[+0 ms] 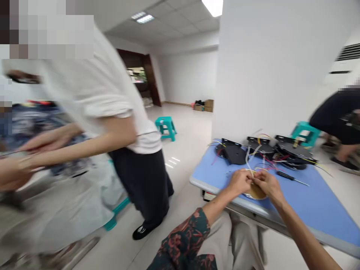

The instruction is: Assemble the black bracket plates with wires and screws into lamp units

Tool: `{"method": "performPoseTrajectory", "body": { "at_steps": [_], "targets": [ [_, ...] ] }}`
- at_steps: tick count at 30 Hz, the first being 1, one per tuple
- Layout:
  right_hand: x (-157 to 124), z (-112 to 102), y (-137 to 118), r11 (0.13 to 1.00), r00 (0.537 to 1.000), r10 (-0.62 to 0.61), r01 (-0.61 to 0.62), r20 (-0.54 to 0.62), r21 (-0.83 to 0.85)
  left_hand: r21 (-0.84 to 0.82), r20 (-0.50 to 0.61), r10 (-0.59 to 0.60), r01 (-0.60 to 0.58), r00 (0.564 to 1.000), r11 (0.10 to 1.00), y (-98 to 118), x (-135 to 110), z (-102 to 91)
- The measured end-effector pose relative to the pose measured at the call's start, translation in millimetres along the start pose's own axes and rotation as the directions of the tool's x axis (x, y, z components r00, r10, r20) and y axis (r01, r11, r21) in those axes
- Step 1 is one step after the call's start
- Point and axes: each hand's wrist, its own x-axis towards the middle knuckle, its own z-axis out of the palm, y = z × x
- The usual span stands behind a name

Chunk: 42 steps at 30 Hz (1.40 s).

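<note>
My left hand (239,182) and my right hand (269,184) meet above a round brass-coloured disc with a metal rim (255,191), lying on the blue table top (315,204). Their fingertips appear to pinch a thin pale wire (250,163) that rises from the disc, though the fingers hide the exact grip. The disc's near half shows below my hands. A small black-handled screwdriver (291,178) lies to the right. Several black fan-shaped plates (235,154) with coloured wires sit just beyond my hands.
A person in a white shirt and black trousers (140,146) stands left of the table, and another person's arms (47,144) reach in at far left. A person in dark clothes (337,120) crouches at right. Teal stools (165,127) and cardboard boxes (204,105) stand on the tiled floor.
</note>
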Motion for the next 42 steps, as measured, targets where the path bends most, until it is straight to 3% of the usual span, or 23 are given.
{"method": "performPoseTrajectory", "body": {
  "at_steps": [2,4,8,21,27,33,38,42],
  "targets": [
    [-10,-1,-8,0.976,0.998,0.038,-0.047,0.049,0.211,-0.038,-0.011,-0.018,0.018,1.000,0.999,0,-2,-2.2],
    [-15,-1,-10,0.957,0.999,0.035,-0.045,0.041,0.285,-0.051,-0.019,-0.017,0.016,1.000,0.999,-1,-2,-3.9],
    [-20,0,-7,0.960,0.999,0.038,-0.037,-0.001,0.277,-0.059,0.000,-0.017,0.017,1.000,0.998,-1,-5,-6.3],
    [-17,-5,-1,0.950,0.997,0.059,-0.073,0.056,0.303,-0.021,0.012,-0.001,0.001,1.000,1.000,-2,-5,-5.9],
    [-25,-2,-3,0.878,0.996,0.085,-0.088,0.027,0.470,-0.043,0.016,0.016,-0.015,1.000,0.999,-4,-5,-6.0],
    [-24,-2,-9,0.843,0.989,0.147,-0.140,0.028,0.519,-0.154,0.079,-0.044,0.055,0.996,0.987,-3,-2,-9.0],
    [-19,-1,-14,0.791,0.981,0.193,-0.147,-0.015,0.595,-0.053,-0.029,-0.099,0.097,0.995,0.994,2,-4,-0.5],
    [-18,-3,-14,0.783,0.982,0.187,-0.135,-0.023,0.608,0.030,-0.066,-0.071,0.073,0.995,0.997,7,-6,4.2]
  ]
}}
